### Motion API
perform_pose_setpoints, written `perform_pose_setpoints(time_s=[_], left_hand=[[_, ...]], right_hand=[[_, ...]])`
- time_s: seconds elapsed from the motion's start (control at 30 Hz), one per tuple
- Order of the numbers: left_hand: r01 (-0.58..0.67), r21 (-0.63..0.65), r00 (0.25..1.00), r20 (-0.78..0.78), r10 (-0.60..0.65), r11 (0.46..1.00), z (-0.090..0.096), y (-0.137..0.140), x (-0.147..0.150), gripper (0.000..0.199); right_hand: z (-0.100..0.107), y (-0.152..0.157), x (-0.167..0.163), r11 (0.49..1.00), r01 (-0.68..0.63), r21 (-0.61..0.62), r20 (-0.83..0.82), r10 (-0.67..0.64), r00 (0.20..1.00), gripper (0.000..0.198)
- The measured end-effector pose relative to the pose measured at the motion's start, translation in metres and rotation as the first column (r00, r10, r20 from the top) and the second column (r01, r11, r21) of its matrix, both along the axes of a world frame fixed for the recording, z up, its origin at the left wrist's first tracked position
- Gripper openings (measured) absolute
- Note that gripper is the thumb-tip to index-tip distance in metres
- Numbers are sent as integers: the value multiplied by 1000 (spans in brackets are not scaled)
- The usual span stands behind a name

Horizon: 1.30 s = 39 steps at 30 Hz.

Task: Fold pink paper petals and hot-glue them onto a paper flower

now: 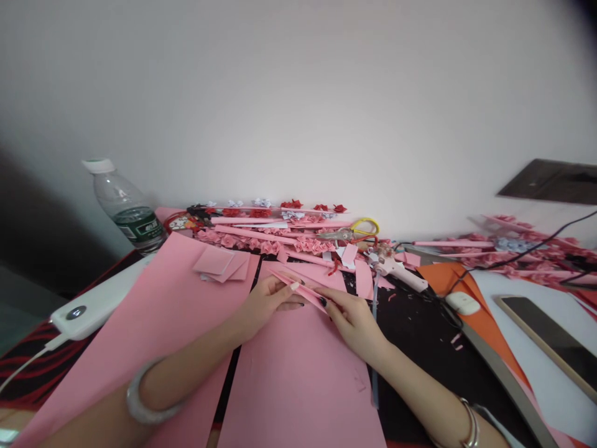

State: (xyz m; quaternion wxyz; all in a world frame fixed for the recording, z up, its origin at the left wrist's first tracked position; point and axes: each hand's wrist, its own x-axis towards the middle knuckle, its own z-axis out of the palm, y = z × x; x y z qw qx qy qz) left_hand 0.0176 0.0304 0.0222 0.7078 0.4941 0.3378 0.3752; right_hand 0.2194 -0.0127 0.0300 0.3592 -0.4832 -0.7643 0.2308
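Both hands pinch a narrow folded strip of pink paper (303, 291), held slantwise over a large pink sheet (303, 379). My left hand (267, 302) grips its middle, thumb on top and fingers beneath. My right hand (351, 314) is closed on the lower right end, with dark nails showing at the paper's edge. Another large pink sheet (153, 311) lies under my left forearm. Small square pink papers (219, 262) are stacked on it, up and left of my left hand. Pink cut pieces (364, 279) lie just beyond my right hand.
Pink paper flowers (270, 242), scissors (347, 233) and a glue gun (396, 269) lie along the wall. A water bottle (133, 214) and white power bank (100, 298) stand left. A phone (550, 339), earbud case (462, 303) and orange paper (448, 277) are right.
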Motion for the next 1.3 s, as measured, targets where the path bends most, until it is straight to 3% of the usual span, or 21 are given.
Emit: perform_pose_setpoints(time_s=[0.23,0.47,0.6,0.7,0.87,1.13,1.3], left_hand=[[-52,0,999,14,52,999,-2,2,0,28],[-79,112,997,26,77,991,-6,3,-1,12],[-28,46,997,71,25,999,-4,3,-2,12],[13,-6,998,65,-12,1000,-3,5,-5,17],[59,-53,995,-81,-63,997,-3,14,-14,27],[208,201,924,-361,-125,957,1,18,-20,26],[180,234,940,-328,-97,955,2,12,-16,30]], right_hand=[[-1,1,2,998,-14,-55,-6,13,1000,31],[1,1,-2,986,-21,-168,-90,6,996,29],[-2,4,-2,912,-87,-400,-341,-59,938,23],[-4,8,3,859,-132,-495,-462,-132,877,20],[-3,17,20,873,-12,-487,-468,-250,848,19],[0,27,36,880,23,-474,-484,-282,828,19],[1,26,35,894,31,-447,-551,-302,778,23]])
